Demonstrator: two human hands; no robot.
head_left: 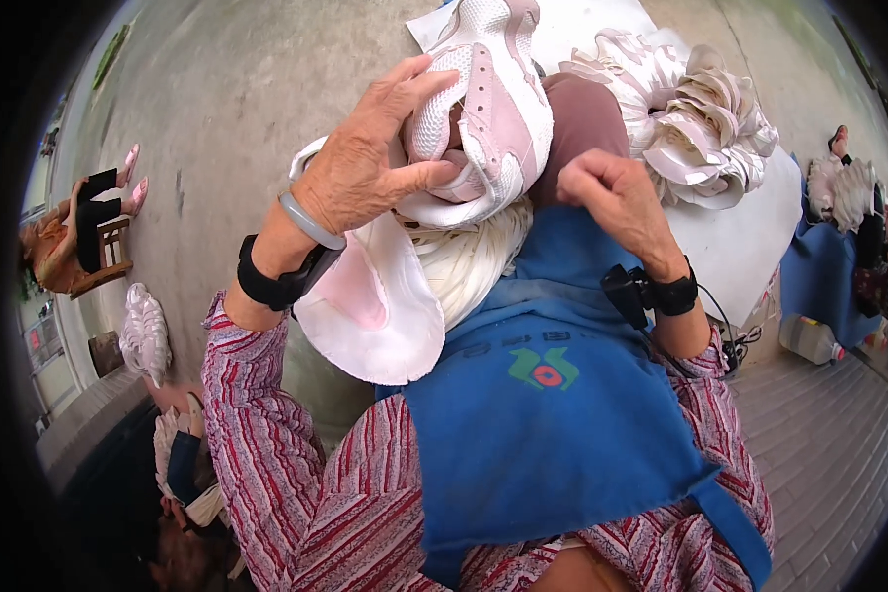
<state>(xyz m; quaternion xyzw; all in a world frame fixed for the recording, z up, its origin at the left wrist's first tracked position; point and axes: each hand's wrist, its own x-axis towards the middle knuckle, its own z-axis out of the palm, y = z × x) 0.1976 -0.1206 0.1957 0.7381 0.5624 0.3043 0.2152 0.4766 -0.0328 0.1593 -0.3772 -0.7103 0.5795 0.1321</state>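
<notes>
Concrete floor, white sheet, left fingers spread on shoe upper, right fingers curled shut

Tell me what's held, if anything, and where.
The left hand holds the pink-and-white shoe upper by its left side; whether the curled right hand holds anything can't be told.

We are wearing a red-striped shirt, maroon trousers and a blue apron bearing a green-and-red emblem. We are also sporting a grey bangle, a black left wristband and a black right wristband, a thin cable trailing nearby.
</notes>
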